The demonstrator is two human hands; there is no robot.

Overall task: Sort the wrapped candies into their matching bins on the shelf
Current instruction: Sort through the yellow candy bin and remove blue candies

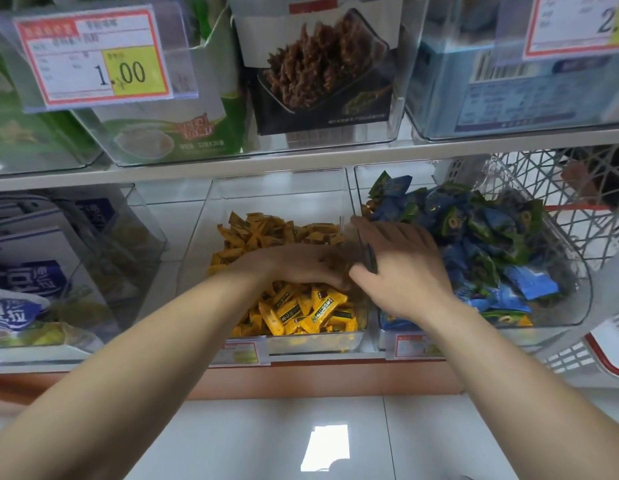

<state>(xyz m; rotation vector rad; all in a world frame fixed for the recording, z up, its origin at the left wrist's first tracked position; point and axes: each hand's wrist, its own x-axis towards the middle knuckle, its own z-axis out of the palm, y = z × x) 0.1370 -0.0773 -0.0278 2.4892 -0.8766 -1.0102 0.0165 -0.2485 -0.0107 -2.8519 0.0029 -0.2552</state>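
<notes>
Reaching toward the middle of the frame, both hands are over two clear bins on the lower shelf (335,379). The left hand (297,268) is down in the yellow candies (321,313) with its fingers curled into the pile. Blur hides whether it has any pinched, so I cannot tell. The right hand (401,271) lies spread across the clear wall (365,244) between the yellow bin (315,342) and the blue bin (574,299). Its fingers are fairly straight and it holds nothing I can see. Blue and green candies (481,237) heap right of centre, with a bit of yellow low at that bin's front. These pieces look light, with slick, crinkly wrappers, and the loose pile would likely shift under a push. I'd pinch a stray across its firm middle, not by the flat sealed end.
</notes>
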